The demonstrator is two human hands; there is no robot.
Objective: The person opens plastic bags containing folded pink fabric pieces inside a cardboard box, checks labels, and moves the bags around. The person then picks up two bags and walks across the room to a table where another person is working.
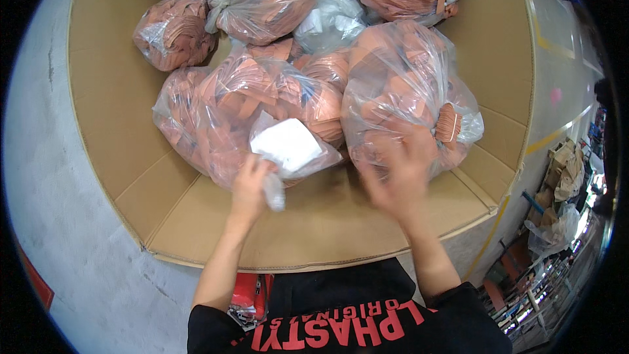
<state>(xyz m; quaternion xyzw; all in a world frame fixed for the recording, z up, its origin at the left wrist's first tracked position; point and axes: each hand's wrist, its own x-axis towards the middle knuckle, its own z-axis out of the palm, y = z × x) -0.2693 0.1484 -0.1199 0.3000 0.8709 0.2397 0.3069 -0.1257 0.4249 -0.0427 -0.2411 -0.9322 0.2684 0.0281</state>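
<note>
My left hand (pixel 251 183) is closed on the gathered end of a clear plastic bag (pixel 223 108) filled with flat orange-brown pieces. A white sheet of paper (pixel 287 145) shows at that bag's near end, just beyond my fingers. To its right sits another full clear bag (pixel 400 78). My right hand (pixel 401 174) is over this bag's near side, blurred by motion, with thumb and fingers apart. I cannot tell whether it touches the plastic. A banded bundle of the orange-brown pieces (pixel 449 126) lies against that bag's right side.
A large open cardboard box (pixel 295 242) surrounds the bags, its near edge in front of my body. Farther in are more filled bags (pixel 262 0), a loose-looking bundle (pixel 175 31) and a bag with whitish contents (pixel 331 16). Crumpled brown paper (pixel 567 170) and racks stand outside, right.
</note>
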